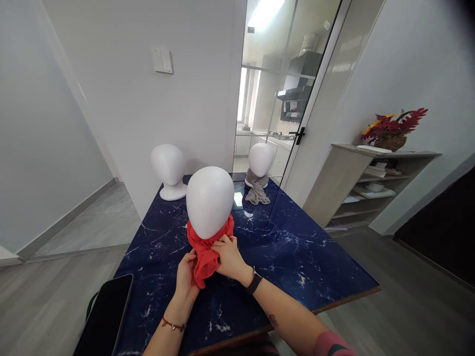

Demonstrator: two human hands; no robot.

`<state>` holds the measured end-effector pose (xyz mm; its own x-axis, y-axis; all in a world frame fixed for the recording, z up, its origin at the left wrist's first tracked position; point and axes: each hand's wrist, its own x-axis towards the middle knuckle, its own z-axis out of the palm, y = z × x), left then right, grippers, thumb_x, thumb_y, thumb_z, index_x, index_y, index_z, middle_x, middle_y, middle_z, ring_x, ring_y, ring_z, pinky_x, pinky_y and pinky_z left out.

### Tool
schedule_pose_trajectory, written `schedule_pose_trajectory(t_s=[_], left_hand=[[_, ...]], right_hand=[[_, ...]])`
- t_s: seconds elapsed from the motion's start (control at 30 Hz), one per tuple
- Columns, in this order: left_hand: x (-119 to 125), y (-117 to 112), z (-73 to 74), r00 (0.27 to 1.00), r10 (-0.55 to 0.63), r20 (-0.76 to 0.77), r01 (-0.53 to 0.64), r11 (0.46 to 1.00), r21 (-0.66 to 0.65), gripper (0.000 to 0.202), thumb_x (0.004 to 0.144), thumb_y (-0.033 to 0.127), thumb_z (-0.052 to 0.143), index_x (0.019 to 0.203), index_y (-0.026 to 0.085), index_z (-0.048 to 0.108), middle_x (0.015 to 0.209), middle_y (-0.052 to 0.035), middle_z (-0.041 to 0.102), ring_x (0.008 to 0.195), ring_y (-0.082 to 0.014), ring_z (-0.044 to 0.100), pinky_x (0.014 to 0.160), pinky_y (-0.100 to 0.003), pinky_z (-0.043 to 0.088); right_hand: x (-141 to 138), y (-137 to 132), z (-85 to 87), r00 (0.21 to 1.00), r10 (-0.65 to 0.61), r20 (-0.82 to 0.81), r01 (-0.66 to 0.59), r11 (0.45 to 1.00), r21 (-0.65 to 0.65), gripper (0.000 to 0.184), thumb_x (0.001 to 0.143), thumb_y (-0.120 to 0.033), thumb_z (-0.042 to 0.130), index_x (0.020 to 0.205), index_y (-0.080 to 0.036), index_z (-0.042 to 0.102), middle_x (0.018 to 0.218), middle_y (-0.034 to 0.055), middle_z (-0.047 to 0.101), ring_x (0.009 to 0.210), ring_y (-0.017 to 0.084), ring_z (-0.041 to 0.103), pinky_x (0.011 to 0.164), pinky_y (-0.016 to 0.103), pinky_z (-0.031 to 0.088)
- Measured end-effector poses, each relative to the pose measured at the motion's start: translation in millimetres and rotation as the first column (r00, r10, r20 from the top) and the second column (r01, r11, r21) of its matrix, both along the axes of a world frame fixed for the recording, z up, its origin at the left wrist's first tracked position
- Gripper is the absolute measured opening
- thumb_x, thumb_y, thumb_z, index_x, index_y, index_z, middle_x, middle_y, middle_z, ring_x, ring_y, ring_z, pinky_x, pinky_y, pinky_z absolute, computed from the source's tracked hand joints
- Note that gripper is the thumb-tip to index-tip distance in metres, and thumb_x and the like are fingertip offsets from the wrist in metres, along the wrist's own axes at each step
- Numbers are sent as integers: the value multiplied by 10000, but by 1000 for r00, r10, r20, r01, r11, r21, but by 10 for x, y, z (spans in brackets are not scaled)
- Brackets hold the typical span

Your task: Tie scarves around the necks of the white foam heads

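Observation:
A smooth white mannequin head [210, 198] stands upright on the dark blue marble-patterned table [293, 252]. Wrapped round its neck is a red scarf [205, 262], gathered at the front with its end hanging down. My left hand [186, 277] grips the left edge of the hanging part, fingers closed at the cloth. On the other side, my right hand [229, 257] pinches the scarf close under the chin, its fingertips partly sunk in the folds. The head's base is hidden behind the cloth and my hands.
A bare white mannequin head [168, 165] stands at the back left. Another white head [261, 159] at the back right wears a grey scarf [257, 190]. A black phone [106, 316] is at the near left corner. Beyond are a glass door [276, 94] and a shelf [352, 183].

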<state>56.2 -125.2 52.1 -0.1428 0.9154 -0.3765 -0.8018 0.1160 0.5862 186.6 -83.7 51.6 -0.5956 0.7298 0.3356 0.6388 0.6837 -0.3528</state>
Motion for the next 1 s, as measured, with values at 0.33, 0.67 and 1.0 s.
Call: schedule_pose_trajectory(t_s=[0.33,0.67,1.0], left_hand=[[12,-4,-126,951,-125,-284,73,980,-186,172,613,93,680,772,141,632,662,-17,647,486,-64,529,450,-158,399],[-14,-55,-173,754,165,-635,-81,984,160,181,648,313,683,658,165,578,614,39,547,582,-95,478,581,-197,390],[-137,-48,-65,873,18,-488,2,999,40,179,707,271,655,814,133,696,818,-51,695,752,-156,601,724,-246,443]], right_hand=[[-55,57,-58,955,-184,-232,165,981,-99,255,833,-430,553,833,-187,630,788,35,651,834,178,563,803,325,300],[-19,28,-63,915,-220,-338,230,973,-13,309,807,-459,581,944,-182,600,917,54,666,915,195,590,904,373,308],[36,78,-14,838,-187,-513,187,981,-51,263,926,-332,417,858,-204,636,848,24,694,816,152,617,930,349,357]])
